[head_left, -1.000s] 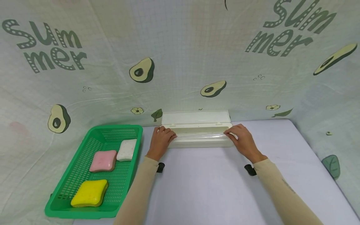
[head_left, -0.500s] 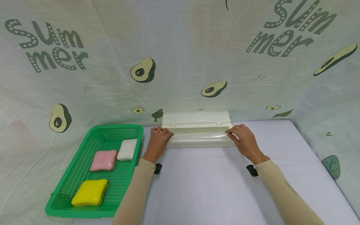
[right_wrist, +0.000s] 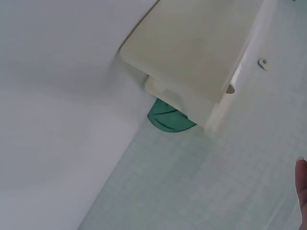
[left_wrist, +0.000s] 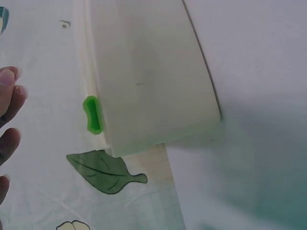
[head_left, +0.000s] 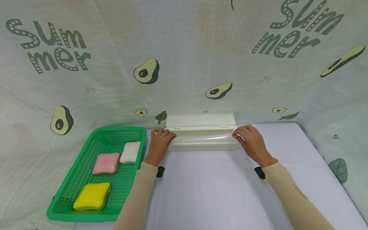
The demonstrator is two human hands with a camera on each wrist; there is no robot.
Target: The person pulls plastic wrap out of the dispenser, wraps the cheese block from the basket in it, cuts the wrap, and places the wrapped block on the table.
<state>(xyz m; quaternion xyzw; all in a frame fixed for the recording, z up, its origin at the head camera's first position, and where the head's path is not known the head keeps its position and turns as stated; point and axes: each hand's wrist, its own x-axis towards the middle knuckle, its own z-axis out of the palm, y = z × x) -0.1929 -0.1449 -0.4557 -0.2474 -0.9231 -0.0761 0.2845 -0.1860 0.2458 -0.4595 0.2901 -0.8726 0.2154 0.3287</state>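
A white cling film dispenser (head_left: 202, 146) lies lengthwise against the back wall, its lid (head_left: 200, 120) raised. Clear cling film (head_left: 204, 138) stretches across its opening between my hands. My left hand (head_left: 158, 145) pinches the film's left end, thumb against fingers. At the other end, my right hand (head_left: 252, 142) pinches the film between thumb and fingertips. In the left wrist view, a green slider (left_wrist: 94, 115) shows on the dispenser's edge, and my left fingertips (left_wrist: 9, 88) appear at the frame's side. The right wrist view shows the dispenser's other end and one fingertip.
A green plastic basket (head_left: 135, 179) stands on the left, holding a yellow sponge-like block (head_left: 92, 196), a pink one (head_left: 105, 163) and a white one (head_left: 130, 152). The white-covered table (head_left: 207, 191) meets a printed cloth wall (head_left: 184, 64) behind the dispenser.
My left hand has shifted a little left and my right hand a little right, so the film between them spans wider. The dispenser and basket stay in place.
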